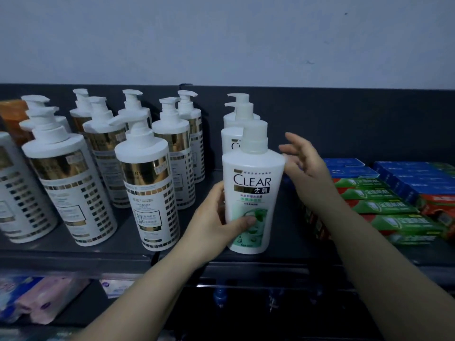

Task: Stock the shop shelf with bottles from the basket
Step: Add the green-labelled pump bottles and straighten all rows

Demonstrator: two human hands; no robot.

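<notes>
CLEAR bottle (253,168) between pump bottles (147,183), probable toothpaste (384,207)

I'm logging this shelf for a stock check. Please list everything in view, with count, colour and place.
CLEAR bottles: three, white with green print, one behind another, mid shelf
gold-banded pump bottles: at least nine, white, left part of the shelf
green-and-red boxes: stacked, count unclear, right of the shelf
blue boxes: several, far right and behind the stack
orange pack: one, back left
soft packs: several, pink and blue, lower level, left
shelf: one, dark grey
left hand: grips the front CLEAR bottle low down
right hand: fingers relaxed, at that bottle's right shoulder
</notes>
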